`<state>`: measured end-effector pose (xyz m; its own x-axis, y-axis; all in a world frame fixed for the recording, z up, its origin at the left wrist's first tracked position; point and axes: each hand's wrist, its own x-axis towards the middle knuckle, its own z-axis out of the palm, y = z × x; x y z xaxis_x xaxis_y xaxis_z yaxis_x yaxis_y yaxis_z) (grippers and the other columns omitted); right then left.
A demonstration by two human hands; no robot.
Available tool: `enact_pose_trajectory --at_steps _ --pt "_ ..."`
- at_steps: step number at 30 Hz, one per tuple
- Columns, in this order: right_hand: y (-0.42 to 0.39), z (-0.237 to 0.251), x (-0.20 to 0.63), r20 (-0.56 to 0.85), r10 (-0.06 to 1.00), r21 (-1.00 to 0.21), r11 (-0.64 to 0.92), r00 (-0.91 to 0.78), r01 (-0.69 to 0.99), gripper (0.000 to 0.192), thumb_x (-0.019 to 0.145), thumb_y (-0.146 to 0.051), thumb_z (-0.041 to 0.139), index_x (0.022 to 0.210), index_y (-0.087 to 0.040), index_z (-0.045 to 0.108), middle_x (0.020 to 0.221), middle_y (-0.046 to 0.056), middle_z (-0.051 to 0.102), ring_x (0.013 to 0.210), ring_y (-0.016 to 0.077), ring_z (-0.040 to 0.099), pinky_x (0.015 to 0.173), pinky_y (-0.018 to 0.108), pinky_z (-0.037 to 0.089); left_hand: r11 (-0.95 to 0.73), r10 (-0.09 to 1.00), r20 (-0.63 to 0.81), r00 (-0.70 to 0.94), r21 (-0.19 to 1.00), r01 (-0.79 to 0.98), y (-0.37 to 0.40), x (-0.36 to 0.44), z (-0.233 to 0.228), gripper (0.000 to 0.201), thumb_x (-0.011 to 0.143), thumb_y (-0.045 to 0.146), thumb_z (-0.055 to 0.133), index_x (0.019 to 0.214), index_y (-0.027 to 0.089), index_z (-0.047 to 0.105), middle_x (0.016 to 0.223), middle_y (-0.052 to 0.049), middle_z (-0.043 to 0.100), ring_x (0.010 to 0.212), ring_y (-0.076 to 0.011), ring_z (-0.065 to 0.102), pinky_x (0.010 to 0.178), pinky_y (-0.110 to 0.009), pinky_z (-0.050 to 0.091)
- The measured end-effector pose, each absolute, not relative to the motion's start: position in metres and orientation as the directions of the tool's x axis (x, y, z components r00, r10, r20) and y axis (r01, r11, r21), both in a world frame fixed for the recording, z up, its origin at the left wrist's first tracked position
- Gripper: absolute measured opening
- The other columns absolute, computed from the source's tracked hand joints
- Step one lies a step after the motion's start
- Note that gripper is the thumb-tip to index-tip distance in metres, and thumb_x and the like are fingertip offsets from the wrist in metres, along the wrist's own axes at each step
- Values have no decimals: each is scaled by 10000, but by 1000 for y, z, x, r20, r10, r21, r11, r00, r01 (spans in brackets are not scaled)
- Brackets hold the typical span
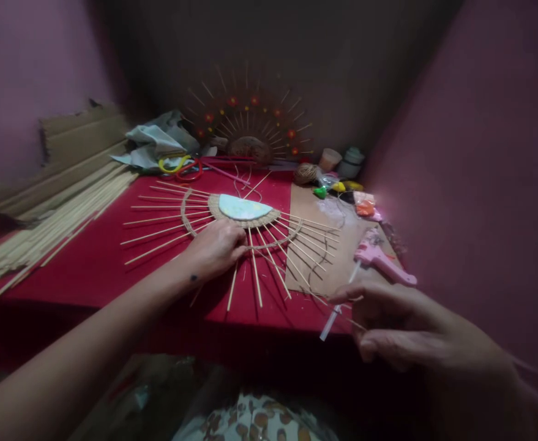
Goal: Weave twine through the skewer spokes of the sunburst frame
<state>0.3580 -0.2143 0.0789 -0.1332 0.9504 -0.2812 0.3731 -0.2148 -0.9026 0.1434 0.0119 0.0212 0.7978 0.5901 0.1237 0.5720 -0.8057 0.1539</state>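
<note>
A half-round sunburst piece (213, 210) lies on the red cloth, with thin wooden sticks fanning out from a woven centre with a pale blue half-disc (245, 207). A woven arc of twine (287, 241) crosses the sticks farther out. My left hand (220, 247) is closed over the near middle of the piece, fingers gripping at the twine arc; its fingertips are partly hidden. Out to the right and nearer to me, my right hand (401, 324) has its fingers curled round a loose strand of twine (315, 295) that runs back toward the piece.
A pink glue gun (381, 260) with a glue stick lies on cardboard (310, 211) beside my right hand. Bundled sticks (62, 220) lie left. Behind are scissors (190, 166), a twine ball (305, 173), small packets (364, 205) and a decorated sunburst (250, 147). Walls flank the table.
</note>
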Motion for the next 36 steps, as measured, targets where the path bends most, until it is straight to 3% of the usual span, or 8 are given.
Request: enact_pose_trajectory --at_steps 6,14,18,23,27,29,32,36 --pt "-212 78 386 81 993 -483 -36 85 875 281 818 -393 591 940 -181 730 771 78 706 665 169 636 595 266 486 -792 605 130 786 199 577 17 139 19 156 828 237 582 724 143 652 779 -82 625 783 -210 553 684 -309 410" --pt "-158 95 432 444 851 27 -327 281 945 244 819 -325 565 898 -208 764 792 90 744 609 191 635 567 296 404 -806 589 138 797 179 564 18 133 16 155 826 240 592 718 148 655 771 -79 624 802 -217 552 699 -309 411" --pt "-108 116 441 563 793 80 -331 231 940 259 836 -305 549 928 -188 761 839 108 747 721 200 653 607 290 401 -807 585 135 800 188 559 18 133 13 155 831 235 589 726 148 663 774 -78 629 802 -214 550 706 -306 420" --pt "-44 154 423 681 732 71 -59 -6 996 278 836 -273 539 940 -114 742 904 124 731 788 145 629 723 251 423 -815 575 152 804 192 547 20 131 9 149 838 239 589 749 143 662 803 -82 639 837 -218 551 753 -322 432" --pt "3 164 417 661 744 159 -15 -95 987 369 935 -234 369 1075 -91 679 1066 141 671 1005 151 552 904 264 366 -826 564 181 806 137 547 21 127 9 162 846 248 580 749 145 658 820 -90 634 859 -226 548 773 -334 437" --pt "18 154 421 474 880 196 -57 -44 979 384 909 -151 365 1193 -107 619 1171 150 617 1079 176 510 916 297 362 -830 557 181 810 111 546 20 125 10 161 846 243 577 749 141 653 827 -93 635 868 -230 546 787 -344 438" --pt "23 129 425 165 986 208 -26 -9 978 421 702 -35 553 1084 -152 685 995 109 682 911 204 585 777 296 427 -826 563 160 811 128 549 20 124 11 161 854 239 568 759 139 650 827 -93 636 871 -229 544 781 -346 441" --pt "-2 95 402 83 988 48 124 -127 991 546 657 29 506 1153 -162 633 1159 87 643 1012 188 574 839 275 431 -819 571 147 808 173 547 20 124 10 164 863 235 561 770 130 646 826 -91 637 864 -220 540 780 -341 441"
